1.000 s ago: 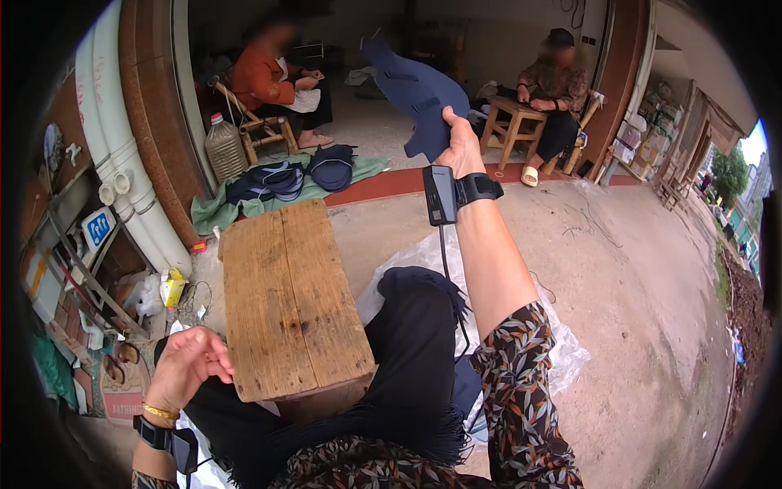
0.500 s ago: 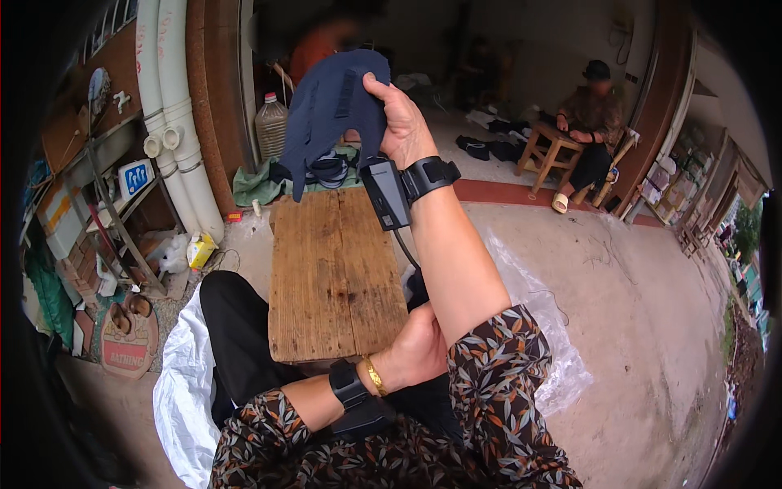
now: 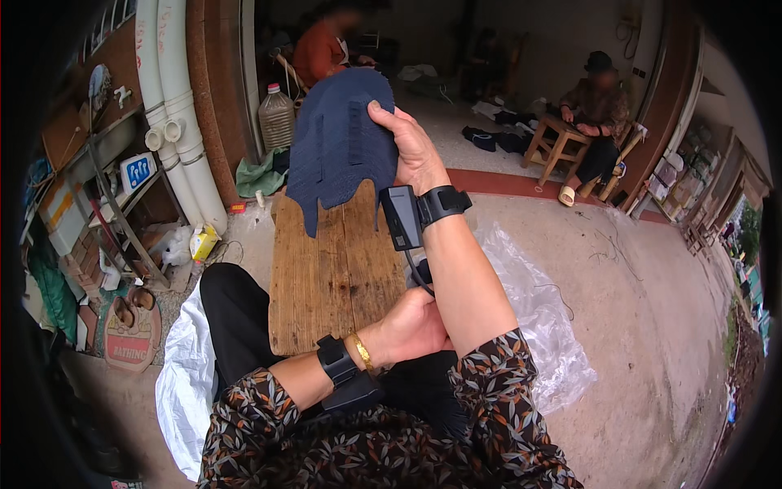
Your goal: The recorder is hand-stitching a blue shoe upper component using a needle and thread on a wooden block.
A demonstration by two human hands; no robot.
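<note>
A navy fabric piece (image 3: 338, 151), cut like a flat shoe upper with a rounded top and a notched lower edge, is held up over the front wooden board. My right hand (image 3: 411, 147) grips its right edge, thumb on the face and the other fingers behind. Below, my left hand (image 3: 403, 328) is beside my right forearm, its fingers curled and partly hidden behind it; what they hold does not show. The worn wooden board (image 3: 334, 281) lies between my knees, under the fabric's lower tips.
Clear plastic sheeting (image 3: 533, 326) lies on the floor at the right, a white sheet (image 3: 187, 383) by my left leg. Ahead, one person sits at a wooden stool (image 3: 558, 147) and another wears orange. A large plastic bottle (image 3: 277, 122) and white pipes (image 3: 183, 155) stand at the left.
My right hand has brought the navy piece a little lower and turned it, so more of its face shows. My left hand has shifted slightly up, still near the right forearm.
</note>
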